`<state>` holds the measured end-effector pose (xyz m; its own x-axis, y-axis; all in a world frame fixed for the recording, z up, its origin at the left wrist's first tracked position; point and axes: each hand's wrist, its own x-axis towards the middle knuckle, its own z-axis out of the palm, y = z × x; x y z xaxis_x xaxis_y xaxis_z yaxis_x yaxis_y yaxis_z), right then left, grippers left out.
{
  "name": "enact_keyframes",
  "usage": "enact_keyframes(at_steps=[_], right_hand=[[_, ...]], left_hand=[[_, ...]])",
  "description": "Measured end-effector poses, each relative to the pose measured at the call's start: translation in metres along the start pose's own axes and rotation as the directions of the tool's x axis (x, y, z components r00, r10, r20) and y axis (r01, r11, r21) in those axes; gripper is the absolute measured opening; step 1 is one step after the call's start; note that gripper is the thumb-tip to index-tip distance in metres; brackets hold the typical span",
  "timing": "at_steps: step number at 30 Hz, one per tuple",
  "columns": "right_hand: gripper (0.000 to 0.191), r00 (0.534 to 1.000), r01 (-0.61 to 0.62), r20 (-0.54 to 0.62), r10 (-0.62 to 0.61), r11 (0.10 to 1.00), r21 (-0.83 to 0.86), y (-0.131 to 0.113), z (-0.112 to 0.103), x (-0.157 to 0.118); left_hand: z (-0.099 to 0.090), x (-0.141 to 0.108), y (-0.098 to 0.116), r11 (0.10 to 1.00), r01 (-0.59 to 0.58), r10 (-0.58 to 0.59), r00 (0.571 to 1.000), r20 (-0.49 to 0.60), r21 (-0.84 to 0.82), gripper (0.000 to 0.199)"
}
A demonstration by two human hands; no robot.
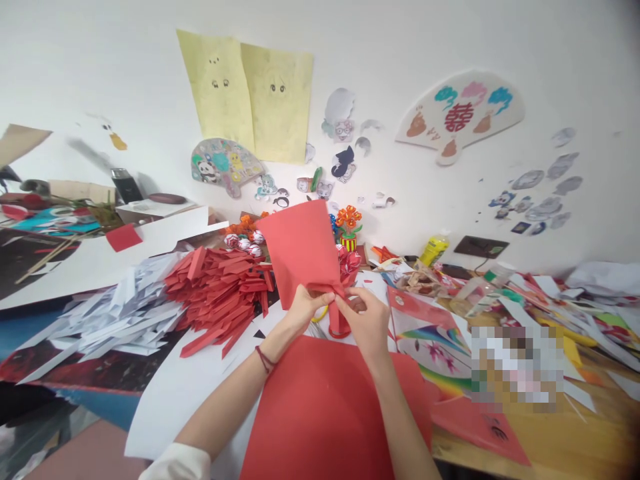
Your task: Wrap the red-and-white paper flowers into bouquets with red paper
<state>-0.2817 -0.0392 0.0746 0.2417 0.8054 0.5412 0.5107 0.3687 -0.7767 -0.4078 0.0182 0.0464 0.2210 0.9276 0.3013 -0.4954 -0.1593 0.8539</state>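
A red paper sheet (303,250) stands upright at the centre, its lower edge folded into a narrow strip. My left hand (307,308) pinches this fold between thumb and fingers. Close beside it on the right, my right hand (366,317) grips the same folded part, and a short strip end hangs down between the hands. Below them, a larger red sheet (330,407) lies flat under my forearms. Red scissor handles (340,335) show partly under the hands.
Piles of folded white strips (125,307) and red strips (225,287) lie at the left. A beaded flower pot (349,233) stands behind. Plastic bottles (434,250), a printed folder (430,347) and paper scraps cover the right side. A dark flask (126,185) stands far left.
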Motion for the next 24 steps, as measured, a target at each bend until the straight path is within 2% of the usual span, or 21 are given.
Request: enact_keyframes(at_steps=[3,8,12,15,18,21,24], right_hand=[[0.016,1.0,0.029,0.002,-0.029,0.998,-0.06,0.002,0.002,0.001],[0.019,0.999,0.046,0.012,-0.045,0.995,-0.083,0.004,0.003,0.001],[0.013,0.976,0.213,-0.004,-0.216,0.965,-0.151,0.003,0.001,-0.003],[0.007,0.909,0.405,0.011,-0.416,0.88,-0.249,0.003,-0.004,-0.005],[0.009,0.822,0.538,0.023,-0.569,0.762,-0.36,0.003,-0.009,-0.005],[0.01,0.747,0.63,0.082,-0.66,0.663,-0.404,0.003,-0.014,0.001],[0.011,0.682,0.704,0.166,-0.712,0.579,-0.41,0.002,-0.017,0.01]], left_hand=[[0.003,-0.002,0.003,0.997,-0.073,0.076,0.995,-0.07,0.039,0.036],[0.0,-0.003,0.005,0.989,-0.046,0.061,0.993,-0.104,0.139,0.034],[-0.012,-0.002,0.009,0.959,-0.008,0.05,0.989,-0.139,0.284,0.04],[-0.021,-0.003,0.017,0.92,-0.031,0.109,0.978,-0.18,0.391,0.048],[-0.027,-0.003,0.026,0.946,-0.119,0.194,0.953,-0.233,0.302,0.056],[-0.032,-0.004,0.034,0.992,-0.066,0.081,0.986,-0.145,0.104,0.065],[-0.038,-0.004,0.043,0.996,0.013,-0.01,0.999,-0.031,0.09,0.064]])
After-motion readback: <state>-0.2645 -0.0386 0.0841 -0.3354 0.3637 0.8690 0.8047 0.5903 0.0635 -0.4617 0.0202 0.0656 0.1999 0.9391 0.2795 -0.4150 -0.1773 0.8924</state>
